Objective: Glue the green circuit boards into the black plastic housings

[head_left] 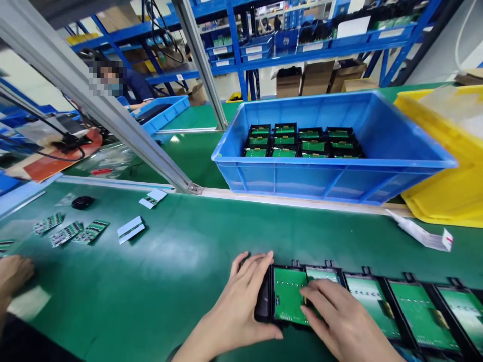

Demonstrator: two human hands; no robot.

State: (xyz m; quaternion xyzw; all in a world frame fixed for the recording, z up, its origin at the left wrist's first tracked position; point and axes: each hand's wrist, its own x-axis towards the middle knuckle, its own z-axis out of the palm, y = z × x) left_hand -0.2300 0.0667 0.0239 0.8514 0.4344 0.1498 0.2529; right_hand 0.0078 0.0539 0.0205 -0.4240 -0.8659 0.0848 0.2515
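A row of several black housings with green circuit boards (411, 306) lies along the near edge of the green belt (181, 261). My left hand (241, 306) grips the left end of the leftmost black housing (287, 296), fingers over its top edge and thumb under its front. My right hand (339, 322) rests flat on that housing's green board, fingers pressing its right side.
A blue bin (335, 176) holding several more housings stands behind the belt, a yellow bin (449, 196) to its right. Loose green boards (71, 232), white cards (131, 229) and a black cap (82, 202) lie at left. Another person's hand (13, 274) rests at far left; a co-worker (128, 85) sits beyond.
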